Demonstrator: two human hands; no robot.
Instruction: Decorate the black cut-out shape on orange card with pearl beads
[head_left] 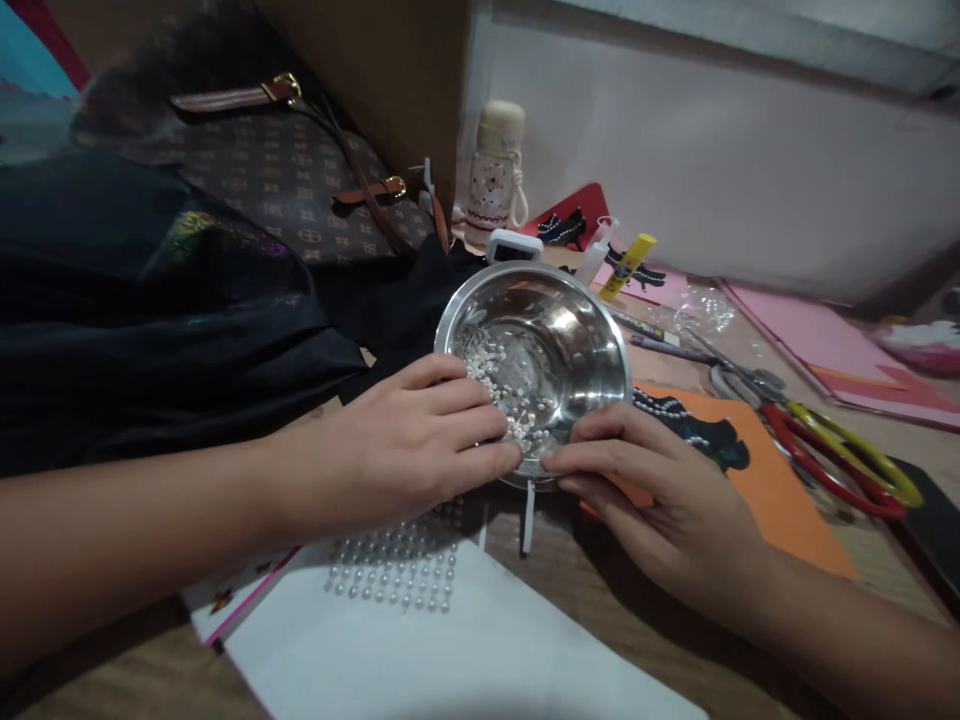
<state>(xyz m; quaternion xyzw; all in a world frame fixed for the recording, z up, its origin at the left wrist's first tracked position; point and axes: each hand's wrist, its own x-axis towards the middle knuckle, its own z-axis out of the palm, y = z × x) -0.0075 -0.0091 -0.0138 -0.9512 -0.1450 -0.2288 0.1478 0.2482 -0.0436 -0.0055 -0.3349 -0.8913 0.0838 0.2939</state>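
Note:
A shiny metal bowl (592, 350) stands tilted on the table, with many small pearl-like beads (491, 370) gathered along its left and near side. My left hand (420, 430) lies over the bowl's left rim, fingers bent and reaching in at the beads; whether they pinch any is hidden. At the near right rim is my right hand (645, 480), its thumb and fingers closed on the bowl's edge. Below the bowl, a sheet of stick-on pearls (397, 570) rests on white paper (450, 650). A thin white strip (528, 520) sticks out under the near rim.
Red-and-yellow scissors (840, 460) and an orange card (787, 500) with a beaded black cutout lie right. Behind are a bottle (495, 175), a yellow glue stick (628, 267) and pink cards (840, 350). Dark fabric (150, 320) and a brown bag (262, 190) fill the left.

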